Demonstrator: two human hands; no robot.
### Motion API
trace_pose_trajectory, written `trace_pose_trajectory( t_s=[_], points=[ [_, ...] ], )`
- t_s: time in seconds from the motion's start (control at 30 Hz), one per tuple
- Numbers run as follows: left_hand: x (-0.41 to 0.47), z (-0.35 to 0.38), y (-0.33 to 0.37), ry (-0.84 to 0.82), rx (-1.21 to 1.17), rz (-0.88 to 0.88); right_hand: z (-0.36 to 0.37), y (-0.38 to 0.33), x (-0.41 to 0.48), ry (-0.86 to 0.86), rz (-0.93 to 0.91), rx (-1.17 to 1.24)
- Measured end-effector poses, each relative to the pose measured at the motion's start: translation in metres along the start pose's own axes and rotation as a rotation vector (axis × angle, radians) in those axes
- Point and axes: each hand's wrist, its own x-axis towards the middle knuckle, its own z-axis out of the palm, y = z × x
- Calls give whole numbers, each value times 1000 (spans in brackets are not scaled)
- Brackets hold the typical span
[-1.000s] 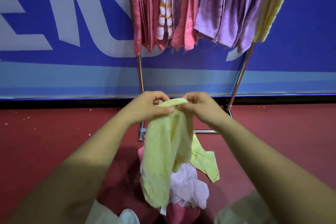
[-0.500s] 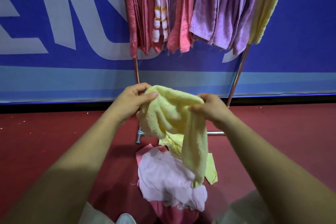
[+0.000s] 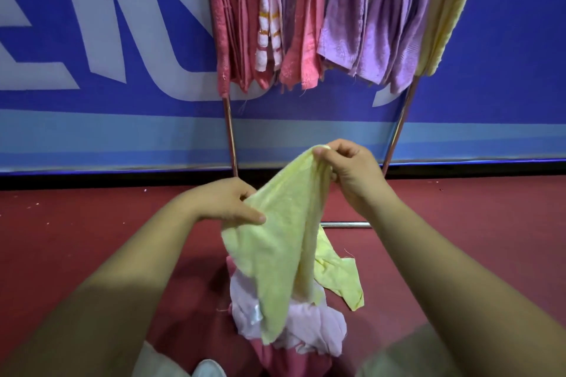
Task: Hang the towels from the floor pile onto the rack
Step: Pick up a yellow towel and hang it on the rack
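Head camera: a pale yellow towel [image 3: 281, 242] hangs in the air, stretched between both hands. The right hand [image 3: 352, 174] pinches its upper corner, fingers curled round the cloth. The left hand [image 3: 226, 205], lower, grips a side edge between thumb and fingers. Directly beneath, the pile [image 3: 306, 324] of pink, light pink and yellow towels lies on the red floor [image 3: 92, 239]. Behind it stands the rack [image 3: 229, 131], with pink, purple and yellow hung towels [image 3: 306, 24] above its metal posts, against a blue banner [image 3: 92, 40].
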Motion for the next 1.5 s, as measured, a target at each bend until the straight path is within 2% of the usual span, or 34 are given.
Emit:
trace_pose_trajectory(
  t_s=[0.07, 0.13, 0.2, 0.23, 0.3, 0.37, 0.47, 0.57, 0.67, 0.73, 0.77, 0.87, 0.93, 1.03, 1.1, 1.2, 1.33, 1.5],
  points=[
    [2, -1, -4, 138, -150, -5, -6, -1, 2, 43, -6, -60],
    [3, -7, -1, 245, -538, 59, -10, -1, 3, 93, 7, -143],
    [2, -12, 9, 265, -901, 141, -12, -2, 2, 92, 24, -253],
    [1, -12, 14, 265, -972, 177, -10, -2, 1, 35, 34, -271],
    [-2, -6, 26, 240, -935, 231, -1, -1, -5, -166, 75, -207],
    [-2, 2, 32, 216, -774, 251, 12, 0, -11, -359, 168, -54],
    [3, 8, 34, 256, -637, 244, 22, -1, -16, -479, 149, -133],
    [7, 5, 27, 278, -599, 191, 17, 1, -13, -374, 50, -221],
    [7, 4, 14, 218, -409, 61, 9, 0, -6, -206, -7, -72],
    [5, 4, 12, 247, -341, 48, 4, -2, 0, -122, -17, 5],
    [5, 4, 12, 289, -422, 84, 0, -3, 2, -107, -17, -8],
    [6, 2, 23, 353, -890, 216, -6, -1, 4, -167, 47, -81],
    [5, 2, 32, 336, -938, 257, -1, 1, -2, -296, 157, -67],
    [3, 8, 40, 251, -826, 286, 11, 1, -11, -438, 236, -13],
    [3, 9, 38, 237, -740, 265, 17, 2, -13, -426, 192, -19],
    [5, 6, 31, 263, -596, 216, 16, 3, -9, -309, 91, -27],
    [5, 2, 21, 295, -243, 121, 6, -2, -3, -150, -7, -9],
    [10, 0, 0, 208, 213, -54, -6, -3, 4, 124, -59, -114]
  ],
)
